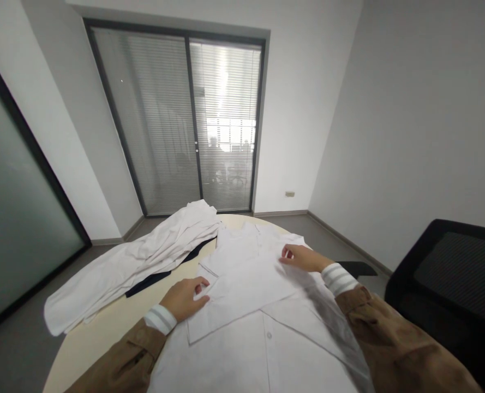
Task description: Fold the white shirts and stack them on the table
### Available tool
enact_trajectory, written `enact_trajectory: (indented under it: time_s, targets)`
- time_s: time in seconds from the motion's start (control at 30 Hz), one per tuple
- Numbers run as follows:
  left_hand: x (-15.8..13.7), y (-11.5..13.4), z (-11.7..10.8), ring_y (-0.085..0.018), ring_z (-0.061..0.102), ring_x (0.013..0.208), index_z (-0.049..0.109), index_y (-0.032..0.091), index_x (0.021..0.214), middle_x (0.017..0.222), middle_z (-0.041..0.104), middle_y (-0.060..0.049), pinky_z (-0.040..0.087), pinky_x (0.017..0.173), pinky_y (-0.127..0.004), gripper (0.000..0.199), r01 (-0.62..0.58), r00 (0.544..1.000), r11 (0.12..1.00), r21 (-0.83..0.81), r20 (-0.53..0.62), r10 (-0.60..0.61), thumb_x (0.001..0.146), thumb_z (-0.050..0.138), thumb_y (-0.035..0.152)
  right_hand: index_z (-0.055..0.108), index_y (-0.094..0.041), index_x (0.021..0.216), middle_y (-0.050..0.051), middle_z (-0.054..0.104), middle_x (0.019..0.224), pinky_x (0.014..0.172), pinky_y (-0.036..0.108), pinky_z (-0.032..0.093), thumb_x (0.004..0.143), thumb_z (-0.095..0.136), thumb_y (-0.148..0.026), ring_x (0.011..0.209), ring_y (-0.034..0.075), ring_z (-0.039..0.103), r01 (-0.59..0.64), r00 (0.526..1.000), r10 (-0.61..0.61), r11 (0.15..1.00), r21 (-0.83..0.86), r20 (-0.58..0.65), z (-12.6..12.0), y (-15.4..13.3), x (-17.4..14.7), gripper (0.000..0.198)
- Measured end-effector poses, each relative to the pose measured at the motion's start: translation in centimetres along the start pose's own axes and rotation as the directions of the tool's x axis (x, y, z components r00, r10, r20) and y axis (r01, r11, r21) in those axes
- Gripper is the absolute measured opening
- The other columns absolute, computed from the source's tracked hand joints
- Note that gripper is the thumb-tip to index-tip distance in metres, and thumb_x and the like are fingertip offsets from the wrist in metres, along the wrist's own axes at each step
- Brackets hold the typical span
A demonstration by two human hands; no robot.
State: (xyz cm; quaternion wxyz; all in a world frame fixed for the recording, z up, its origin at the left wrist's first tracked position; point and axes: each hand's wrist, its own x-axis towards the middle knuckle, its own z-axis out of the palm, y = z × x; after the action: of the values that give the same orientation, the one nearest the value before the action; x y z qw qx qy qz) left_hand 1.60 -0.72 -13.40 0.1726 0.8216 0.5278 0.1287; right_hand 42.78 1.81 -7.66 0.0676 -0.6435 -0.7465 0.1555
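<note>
A white button shirt lies spread in front of me on a round cream table, with both sleeves folded across its body. My left hand rests on the cuff end of a folded sleeve near the shirt's left edge, fingers pinching the cloth. My right hand presses on the shirt's upper right, near the shoulder, fingers curled on the fabric. Both my arms wear brown sleeves with striped cuffs.
A pile of white garments with a dark piece under it lies on the table's left side. A black chair stands close at the right. Glass sliding doors with blinds face me across the room.
</note>
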Motion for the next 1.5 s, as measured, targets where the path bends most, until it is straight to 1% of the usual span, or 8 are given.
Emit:
enact_trajectory:
  time_s: [0.2,0.43,0.73,0.9,1.0,1.17,1.33,1.5]
  targets:
    - [-0.3,0.0,-0.4,-0.022,0.064,0.08,0.069,0.026,0.104,0.088,0.069,-0.003,0.039,0.069,-0.03,0.029,0.026,0.999,0.995,0.091,-0.03,-0.023,0.083,0.062,0.045,0.036,-0.019,0.152,0.015,0.031,0.16,0.115,0.053,0.027,0.095,0.037,-0.062,0.146,0.034,0.029,0.112,0.992,-0.111,0.993,-0.019,0.054,4.5,-6.9,2.4,0.071]
    - [0.3,-1.3,0.4,-0.022,0.063,0.105,0.057,0.019,0.123,0.12,0.063,-0.009,0.045,0.087,-0.031,0.037,0.085,0.977,0.993,0.086,-0.201,-0.066,0.089,0.056,0.034,0.017,-0.031,0.158,0.004,0.005,0.167,0.112,0.072,0.0,0.091,0.022,-0.075,0.151,0.041,-0.004,0.013,0.996,-0.007,0.998,-0.069,0.087,9.0,-9.5,3.8,0.08]
    - [0.4,-0.6,-0.8,-0.026,0.067,0.081,0.062,0.023,0.09,0.082,0.07,-0.006,0.041,0.065,-0.032,0.037,0.343,0.938,0.926,0.16,-0.111,-0.329,0.09,0.048,0.057,0.018,-0.035,0.158,0.001,0.006,0.167,0.106,0.078,0.001,0.089,0.025,-0.076,0.149,0.045,-0.004,-0.056,0.997,0.061,0.995,-0.084,0.055,9.3,-8.6,3.8,0.08]
    - [0.1,-0.2,-0.7,-0.027,0.066,0.081,0.061,0.023,0.079,0.085,0.071,-0.008,0.039,0.065,-0.033,0.033,0.32,0.947,0.926,0.199,-0.054,-0.315,0.088,0.051,0.053,0.042,-0.017,0.148,0.017,0.031,0.159,0.107,0.076,0.006,0.093,0.032,-0.067,0.146,0.048,0.015,-0.183,0.983,0.179,0.975,-0.122,-0.045,8.8,-10.0,4.6,0.076]
    - [0.2,-0.3,-0.4,-0.024,0.065,0.077,0.06,0.022,0.075,0.08,0.07,-0.006,0.036,0.063,-0.031,0.025,0.29,0.957,0.944,0.159,-0.046,-0.286,0.088,0.053,0.042,0.046,-0.015,0.145,0.02,0.04,0.153,0.113,0.067,0.007,0.097,0.03,-0.06,0.147,0.04,0.019,-0.061,0.985,0.039,0.99,-0.124,-0.169,9.5,-10.7,4.9,0.068]
    - [0.8,-0.4,0.3,-0.017,0.057,0.065,0.053,0.02,0.068,0.065,0.06,0.0,0.036,0.062,-0.027,0.021,0.132,0.988,0.988,-0.073,-0.074,-0.138,0.087,0.05,0.03,0.032,-0.031,0.154,0.006,0.022,0.164,0.117,0.058,0.011,0.099,0.029,-0.055,0.151,0.031,0.015,0.18,0.98,-0.184,0.982,-0.05,-0.081,10.7,-9.9,5.2,0.06]
    - [1.0,-0.1,1.2,-0.015,0.055,0.062,0.055,0.019,0.088,0.074,0.062,0.001,0.041,0.063,-0.027,0.013,0.073,0.981,0.958,-0.278,-0.151,-0.118,0.086,0.051,0.031,0.037,-0.026,0.152,0.009,0.023,0.164,0.113,0.069,0.011,0.096,0.035,-0.051,0.149,0.04,0.014,0.136,0.988,-0.14,0.988,-0.068,-0.057,10.7,-10.2,5.9,0.061]
    - [1.0,-0.6,2.0,-0.022,0.066,0.089,0.053,0.019,0.128,0.102,0.069,-0.007,0.05,0.082,-0.034,0.043,0.003,0.978,0.974,-0.226,-0.203,-0.05,0.087,0.054,0.03,0.034,-0.023,0.152,0.008,0.024,0.163,0.111,0.072,0.013,0.096,0.032,-0.037,0.149,0.039,0.016,0.197,0.977,-0.203,0.976,-0.093,-0.068,9.8,-12.8,7.7,0.058]
